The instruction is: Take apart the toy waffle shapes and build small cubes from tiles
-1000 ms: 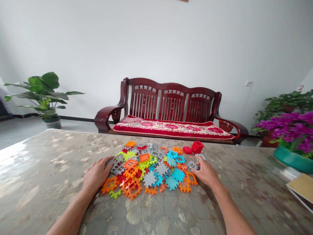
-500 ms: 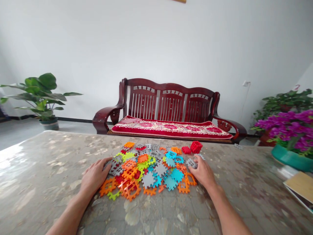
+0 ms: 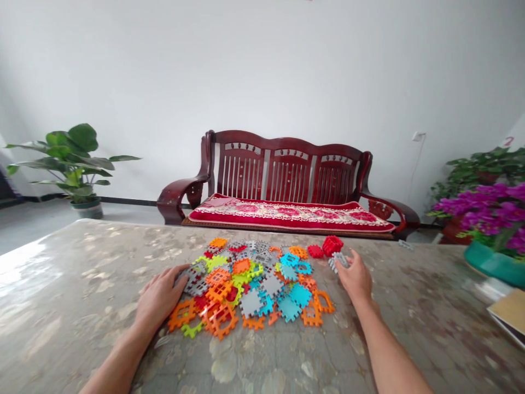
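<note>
A heap of toothed plastic building tiles in orange, grey, lime, blue and red spreads over the table [image 3: 254, 358]. My right hand [image 3: 357, 278] pinches a grey building tile [image 3: 338, 262] between thumb and fingers, just right of the heap. Behind that tile sit a red cube-like block [image 3: 332, 245] and a smaller red piece [image 3: 315, 251]. On the heap's left edge, my left hand [image 3: 163, 291] rests with its fingers stretched out against grey lattice tiles [image 3: 196, 282]. Orange tiles [image 3: 181, 314] lie close to its wrist.
A lone grey tile [image 3: 406, 244] lies near the far right edge. To the right stand a teal pot [image 3: 490, 261] of purple flowers and a cardboard-coloured object [image 3: 511, 310]. Beyond the table is a dark red wooden bench [image 3: 287, 169]; a potted plant [image 3: 84, 175] stands at left.
My right hand has moved slightly right, away from the heap, carrying the grey tile, which now tilts up near the red block. My left hand stays at the grey tiles.
</note>
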Action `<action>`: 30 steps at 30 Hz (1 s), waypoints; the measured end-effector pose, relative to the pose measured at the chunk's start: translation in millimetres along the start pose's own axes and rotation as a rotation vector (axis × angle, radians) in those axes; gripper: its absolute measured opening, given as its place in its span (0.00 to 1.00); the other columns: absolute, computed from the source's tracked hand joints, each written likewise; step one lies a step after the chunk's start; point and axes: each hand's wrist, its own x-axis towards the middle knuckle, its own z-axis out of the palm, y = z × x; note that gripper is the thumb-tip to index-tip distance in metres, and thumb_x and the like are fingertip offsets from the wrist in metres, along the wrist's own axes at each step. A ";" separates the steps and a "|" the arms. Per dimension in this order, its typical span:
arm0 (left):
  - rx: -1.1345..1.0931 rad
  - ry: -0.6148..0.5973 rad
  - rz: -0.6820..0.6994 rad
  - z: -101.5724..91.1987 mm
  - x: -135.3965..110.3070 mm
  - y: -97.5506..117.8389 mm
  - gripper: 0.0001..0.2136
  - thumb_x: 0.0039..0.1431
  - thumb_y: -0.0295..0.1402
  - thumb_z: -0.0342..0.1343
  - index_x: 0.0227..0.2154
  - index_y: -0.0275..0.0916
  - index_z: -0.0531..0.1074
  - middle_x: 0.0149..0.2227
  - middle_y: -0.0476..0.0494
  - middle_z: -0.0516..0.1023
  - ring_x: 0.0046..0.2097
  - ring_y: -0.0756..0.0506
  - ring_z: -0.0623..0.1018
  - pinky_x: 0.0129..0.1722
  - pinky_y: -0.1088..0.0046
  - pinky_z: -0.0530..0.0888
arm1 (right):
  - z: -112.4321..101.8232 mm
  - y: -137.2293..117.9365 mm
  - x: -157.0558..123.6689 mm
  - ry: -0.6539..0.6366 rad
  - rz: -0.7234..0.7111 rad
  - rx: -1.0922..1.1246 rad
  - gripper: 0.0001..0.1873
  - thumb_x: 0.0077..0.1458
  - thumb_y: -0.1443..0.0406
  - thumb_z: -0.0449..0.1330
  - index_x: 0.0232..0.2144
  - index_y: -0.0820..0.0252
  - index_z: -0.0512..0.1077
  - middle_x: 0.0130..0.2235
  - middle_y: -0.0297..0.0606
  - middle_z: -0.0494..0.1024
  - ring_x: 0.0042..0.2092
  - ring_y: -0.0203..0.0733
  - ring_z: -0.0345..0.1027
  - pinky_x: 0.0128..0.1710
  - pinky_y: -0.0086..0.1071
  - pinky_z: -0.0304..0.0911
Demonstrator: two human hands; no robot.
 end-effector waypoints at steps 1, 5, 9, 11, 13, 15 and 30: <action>0.002 -0.005 0.000 -0.2 0.1 0.2 0.21 0.63 0.42 0.42 0.52 0.47 0.73 0.53 0.44 0.77 0.55 0.37 0.75 0.55 0.58 0.69 | 0.7 0.1 -0.2 -0.004 0.007 -0.011 0.38 0.51 0.52 0.56 0.61 0.62 0.59 0.49 0.46 0.78 0.48 0.53 0.71 0.44 0.38 0.62; 0.020 -0.025 -0.009 -0.9 0.5 1.2 0.21 0.63 0.42 0.41 0.53 0.46 0.72 0.54 0.44 0.77 0.55 0.38 0.74 0.55 0.59 0.68 | 2.5 1.8 -0.9 -0.006 -0.008 -0.042 0.39 0.51 0.51 0.56 0.61 0.65 0.59 0.48 0.47 0.78 0.48 0.54 0.71 0.44 0.39 0.62; 0.019 -0.029 -0.009 -0.9 0.5 0.6 0.21 0.63 0.42 0.41 0.53 0.46 0.72 0.54 0.43 0.76 0.56 0.37 0.74 0.56 0.57 0.68 | 1.9 1.5 -2.4 -0.002 -0.034 -0.081 0.40 0.51 0.50 0.56 0.60 0.68 0.60 0.49 0.50 0.77 0.49 0.56 0.70 0.47 0.41 0.61; 0.010 -0.022 -0.003 -0.7 0.5 -0.1 0.21 0.63 0.42 0.41 0.53 0.46 0.72 0.54 0.43 0.76 0.56 0.37 0.74 0.56 0.57 0.68 | 1.1 1.1 -3.5 -0.021 -0.028 -0.107 0.41 0.51 0.49 0.56 0.61 0.68 0.59 0.51 0.51 0.76 0.50 0.57 0.70 0.47 0.41 0.62; 0.003 -0.021 -0.001 -0.5 0.6 -0.5 0.22 0.63 0.42 0.41 0.53 0.46 0.72 0.54 0.43 0.76 0.56 0.37 0.74 0.56 0.57 0.67 | 0.4 1.0 -4.7 -0.044 -0.015 -0.137 0.42 0.51 0.49 0.56 0.62 0.68 0.58 0.52 0.52 0.75 0.50 0.57 0.70 0.46 0.41 0.62; -0.001 -0.030 -0.003 -0.6 0.6 -0.5 0.22 0.63 0.42 0.40 0.53 0.46 0.72 0.55 0.43 0.76 0.56 0.36 0.73 0.57 0.56 0.67 | -0.2 1.0 -5.7 -0.079 0.007 -0.176 0.43 0.51 0.49 0.56 0.63 0.67 0.56 0.52 0.52 0.75 0.49 0.57 0.70 0.45 0.41 0.63; 0.005 -0.039 -0.019 -1.1 -0.6 3.3 0.21 0.64 0.41 0.40 0.53 0.47 0.71 0.55 0.44 0.76 0.57 0.38 0.73 0.57 0.58 0.66 | -0.8 -2.2 -8.1 -0.145 0.034 -0.331 0.41 0.53 0.48 0.54 0.64 0.64 0.55 0.49 0.52 0.76 0.49 0.57 0.70 0.45 0.44 0.63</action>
